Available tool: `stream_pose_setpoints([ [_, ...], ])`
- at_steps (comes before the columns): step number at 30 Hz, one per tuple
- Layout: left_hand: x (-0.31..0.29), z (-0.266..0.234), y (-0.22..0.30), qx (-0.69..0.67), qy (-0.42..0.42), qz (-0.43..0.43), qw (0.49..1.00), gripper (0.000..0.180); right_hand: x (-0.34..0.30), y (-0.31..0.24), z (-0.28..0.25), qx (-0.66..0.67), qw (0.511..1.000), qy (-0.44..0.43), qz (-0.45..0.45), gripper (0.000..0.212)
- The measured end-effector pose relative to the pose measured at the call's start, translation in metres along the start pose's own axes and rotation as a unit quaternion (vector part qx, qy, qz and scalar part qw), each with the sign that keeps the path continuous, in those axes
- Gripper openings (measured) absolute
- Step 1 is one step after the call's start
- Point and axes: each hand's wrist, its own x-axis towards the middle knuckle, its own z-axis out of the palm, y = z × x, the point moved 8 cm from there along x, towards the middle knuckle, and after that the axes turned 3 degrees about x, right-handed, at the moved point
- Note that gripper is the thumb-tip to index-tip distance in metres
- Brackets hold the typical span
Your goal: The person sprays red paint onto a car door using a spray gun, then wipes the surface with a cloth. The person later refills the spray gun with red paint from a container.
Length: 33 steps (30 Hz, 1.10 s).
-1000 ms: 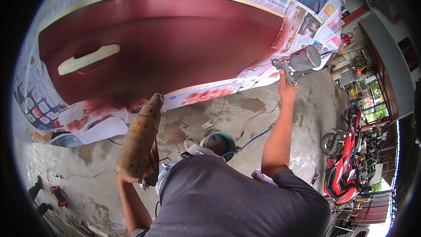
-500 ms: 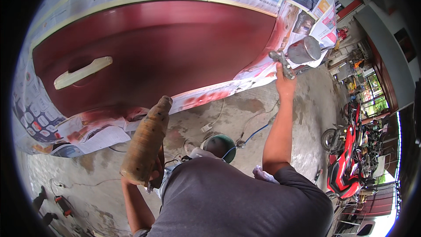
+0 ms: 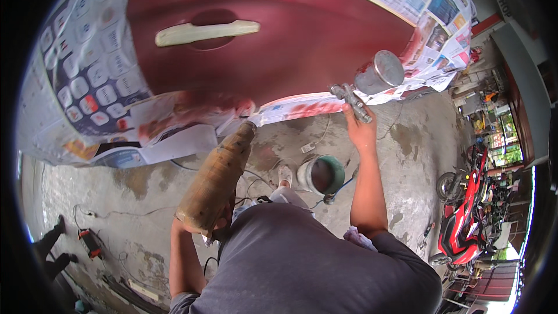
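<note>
A person holds a spray gun [image 3: 352, 102] in the right hand [image 3: 361, 130] and a brown, bottle-shaped tool [image 3: 216, 179] in the left hand [image 3: 224, 220], before a dark red panel [image 3: 290, 46].

The right fingers close around the gun's metal body, its grey cup tilted in front of the panel's lower right part; the left hand grips the tool's wide end, partly hidden behind it, the narrow end pointing up toward the panel's lower edge. Printed paper [image 3: 75, 75] surrounds the panel, whose handle [image 3: 206, 33] is pale. On the concrete floor [image 3: 139, 197] stands a bucket [image 3: 304, 178], between the two forearms; a red motorcycle [image 3: 462, 227] stands at right.
</note>
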Motion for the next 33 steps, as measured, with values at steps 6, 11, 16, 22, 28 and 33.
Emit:
stream_pose_setpoints([
  [6,-0.056,-0.026,0.008,0.002,0.02,-0.008,1.0,0.056,-0.052,-0.06,0.095,0.029,0.996,-0.083,-0.025,0.054],
  [11,-0.087,-0.041,0.016,0.01,0.045,-0.01,0.999,0.056,-0.084,-0.101,0.168,0.103,0.983,-0.137,-0.065,0.05],
  [16,-0.107,-0.05,0.021,0.011,0.072,-0.011,0.997,0.056,-0.089,-0.124,0.209,0.126,0.971,-0.203,-0.027,0.05],
  [22,-0.091,-0.044,0.021,0.009,0.084,-0.004,0.996,0.057,-0.039,-0.095,0.149,0.054,0.991,-0.116,-0.046,0.043],
  [28,-0.026,-0.019,0.005,-0.003,0.063,0.006,0.998,0.057,0.012,-0.028,0.038,0.004,0.999,-0.043,0.016,0.047],
  [33,0.051,0.023,-0.008,-0.008,0.04,0.005,0.999,0.057,0.056,0.04,-0.059,0.011,0.998,0.029,0.057,0.046],
])
